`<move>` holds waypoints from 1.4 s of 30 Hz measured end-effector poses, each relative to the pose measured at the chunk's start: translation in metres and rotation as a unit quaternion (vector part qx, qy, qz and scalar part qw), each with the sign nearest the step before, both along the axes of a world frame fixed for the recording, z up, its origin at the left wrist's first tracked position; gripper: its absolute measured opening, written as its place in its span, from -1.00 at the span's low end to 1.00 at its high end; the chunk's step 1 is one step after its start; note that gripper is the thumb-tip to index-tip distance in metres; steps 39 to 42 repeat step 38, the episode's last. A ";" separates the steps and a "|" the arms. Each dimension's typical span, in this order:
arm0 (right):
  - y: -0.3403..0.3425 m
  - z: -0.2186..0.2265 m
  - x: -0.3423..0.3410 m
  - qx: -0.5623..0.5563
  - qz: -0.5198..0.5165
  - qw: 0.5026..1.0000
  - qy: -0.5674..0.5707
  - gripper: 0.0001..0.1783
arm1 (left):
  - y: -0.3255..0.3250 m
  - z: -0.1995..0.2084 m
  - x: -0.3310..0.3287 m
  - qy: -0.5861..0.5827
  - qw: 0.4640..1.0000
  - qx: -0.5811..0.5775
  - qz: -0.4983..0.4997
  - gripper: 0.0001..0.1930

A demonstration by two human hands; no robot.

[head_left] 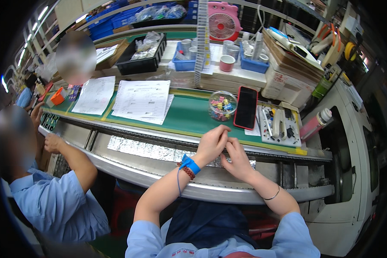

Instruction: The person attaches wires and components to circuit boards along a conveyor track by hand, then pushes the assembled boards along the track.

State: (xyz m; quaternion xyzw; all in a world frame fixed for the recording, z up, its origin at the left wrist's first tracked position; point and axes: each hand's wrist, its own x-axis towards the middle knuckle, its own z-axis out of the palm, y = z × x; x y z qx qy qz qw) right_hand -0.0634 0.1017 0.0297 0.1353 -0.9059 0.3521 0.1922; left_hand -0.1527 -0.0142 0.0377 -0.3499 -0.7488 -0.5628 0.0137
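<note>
My left hand (212,145) and my right hand (238,162) meet over the near edge of the conveyor line, in front of a clear round tub (216,115) of small coloured parts. The left fingers are curled together and hide whatever may be in them. A blue band (190,164) and a beaded bracelet circle that wrist. Bent fingers of my right hand rest against the left, its thumb apart, and nothing shows between them. Beyond the hands, a dark-screened phone (247,107) in a red case lies beside the tub. To its right sits a white tray (293,138) with small black parts.
Printed sheets (142,99) lie on the green belt (182,112). A metal rail (142,177) runs along the near side. Blue bins (250,64), cups and a pink fan (223,21) stand behind. At the left, a co-worker's arm (78,161) reaches toward the line. A pink bottle (314,124) stands right.
</note>
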 end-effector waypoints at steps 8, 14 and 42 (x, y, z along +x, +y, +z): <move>-0.004 -0.005 -0.003 0.019 -0.008 1.000 0.006 -0.51 | -0.004 -0.010 -0.001 0.039 0.999 0.031 0.007 -0.83; 0.002 -0.002 0.001 0.018 -0.021 1.000 -0.006 -0.53 | 0.006 -0.009 -0.002 0.057 0.997 0.047 0.009 -0.84; -0.001 -0.002 0.000 -0.007 -0.003 1.000 -0.023 -0.52 | 0.001 -0.009 -0.001 0.048 0.998 0.041 0.007 -0.84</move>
